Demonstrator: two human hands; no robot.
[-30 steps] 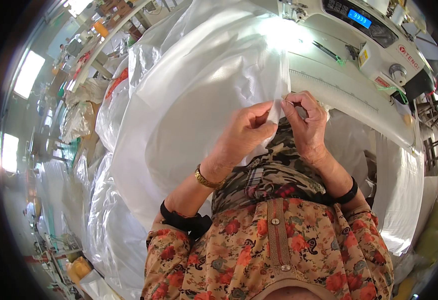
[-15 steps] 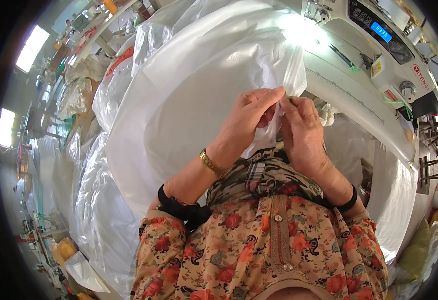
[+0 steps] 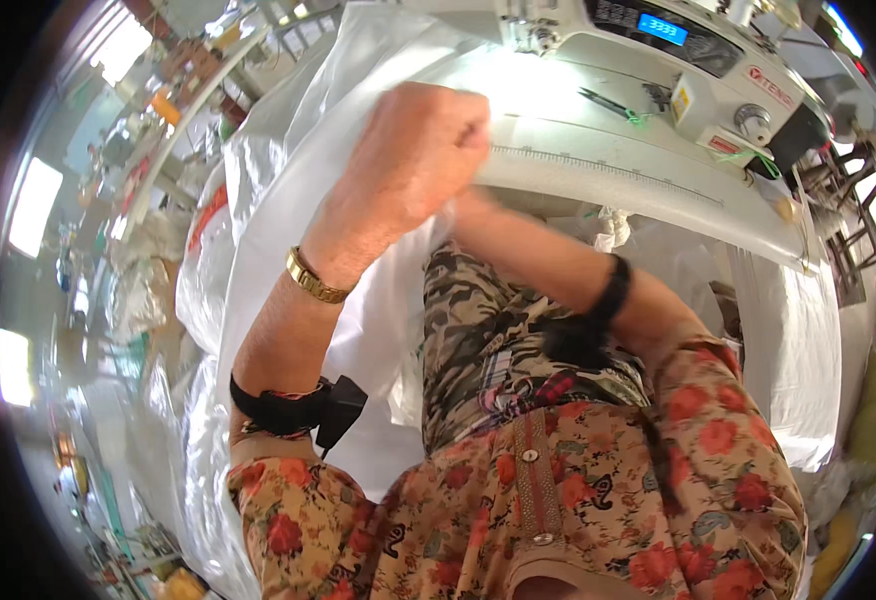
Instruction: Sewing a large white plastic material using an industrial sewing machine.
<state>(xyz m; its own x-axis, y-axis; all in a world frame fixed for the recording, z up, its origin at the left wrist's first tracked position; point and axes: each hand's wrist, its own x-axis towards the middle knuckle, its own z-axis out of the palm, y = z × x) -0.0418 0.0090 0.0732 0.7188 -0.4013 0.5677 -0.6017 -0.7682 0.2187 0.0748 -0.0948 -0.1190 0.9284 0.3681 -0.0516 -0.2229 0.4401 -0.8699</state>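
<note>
My left hand (image 3: 413, 150) is raised and curled into a fist over the white plastic sheeting (image 3: 288, 215), close to the sewing machine's bed. Whatever its fingers hold is out of sight. Beneath it reaches my right hand (image 3: 470, 215), crossed to the left. It is blurred, and its fingers are hidden behind the left hand and wrist. The sheeting spreads from the table down over my left side. Ahead, the white sewing machine (image 3: 648, 85) has its lamp lit and its blue display on.
Black thread snips (image 3: 606, 103) with green thread lie on the machine bed, beyond a ruler scale (image 3: 608, 170) along the near edge. More white sheeting (image 3: 788, 350) hangs at the right. A dark wooden stool (image 3: 848, 200) stands farther right. Cluttered shelving (image 3: 173, 130) fills the far left.
Both hands have left their fingertip-to-fingertip hold on the sheeting's edge. The left rose and closed into a fist; the right swung left beneath it. The view has shifted too.
</note>
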